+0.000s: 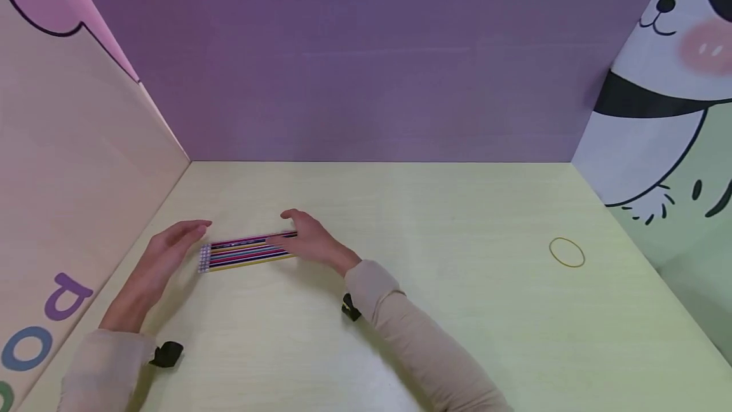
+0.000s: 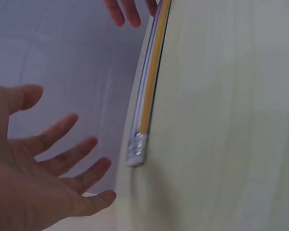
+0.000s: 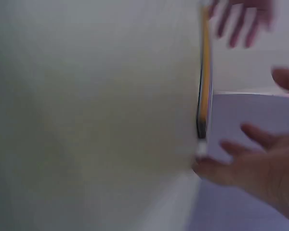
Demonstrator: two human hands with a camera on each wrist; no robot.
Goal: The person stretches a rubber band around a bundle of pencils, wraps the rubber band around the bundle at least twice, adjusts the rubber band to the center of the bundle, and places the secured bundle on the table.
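A flat row of several coloured pencils [image 1: 246, 251] lies side by side on the pale table [image 1: 434, 234], its silver eraser ends pointing left. My left hand [image 1: 171, 248] hovers just beyond those ends with spread fingers and holds nothing. My right hand [image 1: 305, 237] lies at the row's right end with straight fingers that reach over the tips. In the left wrist view the left hand [image 2: 48, 163] is spread apart from the pencils [image 2: 147, 96]. The right wrist view is blurred and shows the right hand [image 3: 260, 163] by the end of the pencils [image 3: 203, 86].
A yellow rubber band [image 1: 567, 252] lies flat on the table far to the right. Upright panels wall in the table on the left, back and right. Both sleeves are beige, each with a black wrist strap.
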